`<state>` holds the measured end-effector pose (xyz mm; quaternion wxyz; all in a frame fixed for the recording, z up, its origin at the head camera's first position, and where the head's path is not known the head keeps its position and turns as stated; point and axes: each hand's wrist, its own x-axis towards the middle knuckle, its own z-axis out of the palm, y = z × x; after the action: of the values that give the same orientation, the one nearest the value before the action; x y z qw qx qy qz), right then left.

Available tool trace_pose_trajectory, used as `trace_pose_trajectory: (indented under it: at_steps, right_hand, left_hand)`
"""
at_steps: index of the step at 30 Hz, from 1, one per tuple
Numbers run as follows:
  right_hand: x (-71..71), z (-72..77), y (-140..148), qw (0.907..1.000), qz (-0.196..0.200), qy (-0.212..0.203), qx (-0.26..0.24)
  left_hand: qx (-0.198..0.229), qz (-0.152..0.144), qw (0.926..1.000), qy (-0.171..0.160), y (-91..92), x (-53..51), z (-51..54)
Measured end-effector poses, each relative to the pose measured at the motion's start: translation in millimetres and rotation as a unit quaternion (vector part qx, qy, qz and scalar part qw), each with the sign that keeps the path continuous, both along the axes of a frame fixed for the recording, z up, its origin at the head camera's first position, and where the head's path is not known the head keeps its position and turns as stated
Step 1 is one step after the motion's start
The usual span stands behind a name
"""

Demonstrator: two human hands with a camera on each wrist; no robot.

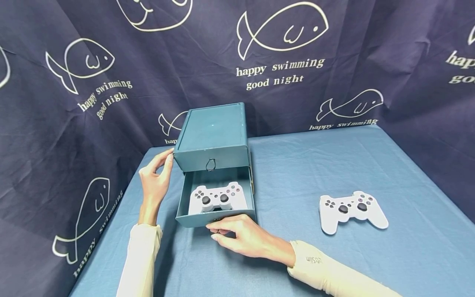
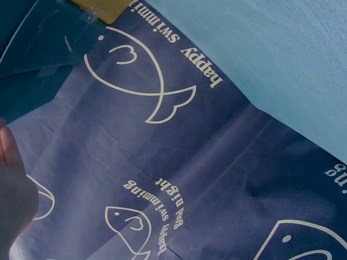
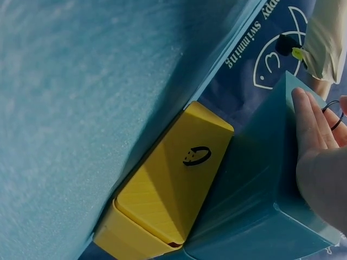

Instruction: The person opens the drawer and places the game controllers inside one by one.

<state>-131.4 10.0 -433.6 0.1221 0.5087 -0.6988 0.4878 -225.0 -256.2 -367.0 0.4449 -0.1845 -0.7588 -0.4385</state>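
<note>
The teal drawer cabinet [image 1: 211, 128] has its lower drawer [image 1: 215, 219] pulled out, with a white game controller [image 1: 217, 198] lying inside. My left hand [image 1: 155, 181] touches the cabinet's left front corner with fingers and thumb; in the left wrist view, part of that hand [image 2: 16, 189] shows at the left edge. At the drawer's front, my right hand [image 1: 248, 237] has its fingers bent against the panel. The right wrist view shows a black ring handle [image 3: 342, 115] at the fingers of this hand [image 3: 325, 168].
A second white controller [image 1: 350, 210] lies on the blue cloth [image 1: 293, 177] to the right. In the right wrist view, a yellow box-like part [image 3: 173, 173] adjoins the teal drawer. Dark blue fabric [image 1: 208, 70] with fish drawings hangs behind and at both sides.
</note>
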Motion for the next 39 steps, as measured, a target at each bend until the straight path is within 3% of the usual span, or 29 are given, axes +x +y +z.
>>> trace_pose_trajectory:
  at_steps: [20,27,39]
  right_hand:
    - [-9.3,0.3,-3.1,0.9992,0.005,-0.037,-0.013]
    - [-14.3,-0.5,-6.1,0.9994,0.003,-0.031,-0.019]
    - [-22.4,3.1,-10.8,0.9969,-0.008,-0.076,-0.019]
  left_hand:
    - [0.001,-0.003,1.0000,-0.001,-1.0,-0.6,-1.2]
    - [0.000,-0.002,1.0000,-0.003,-0.3,0.3,-0.1]
    - [0.004,-0.002,1.0000,-0.004,0.7,1.6,0.3]
